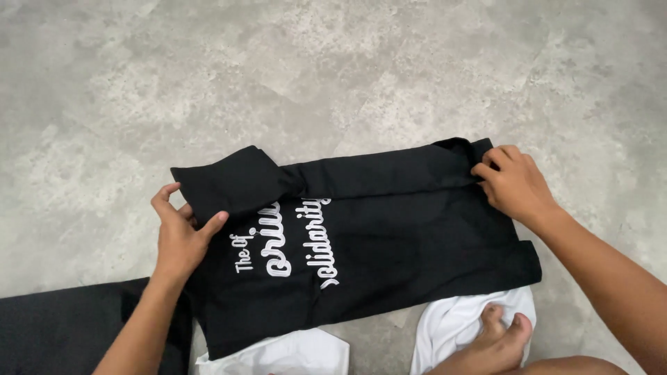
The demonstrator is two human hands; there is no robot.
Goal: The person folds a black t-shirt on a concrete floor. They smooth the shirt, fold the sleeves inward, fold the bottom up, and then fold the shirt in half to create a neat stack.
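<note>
At the near edge a bare foot (499,333) rests on white cloth (455,323), dark fabric (62,326) off to the left. Just beyond, the black T-shirt (389,236) lies flat on the grey floor (313,62) with white lettering up — left hand (179,232) pinching the folded sleeve edge between thumb and fingers, right hand (513,182) with fingers curled, gripping the far corner.
</note>
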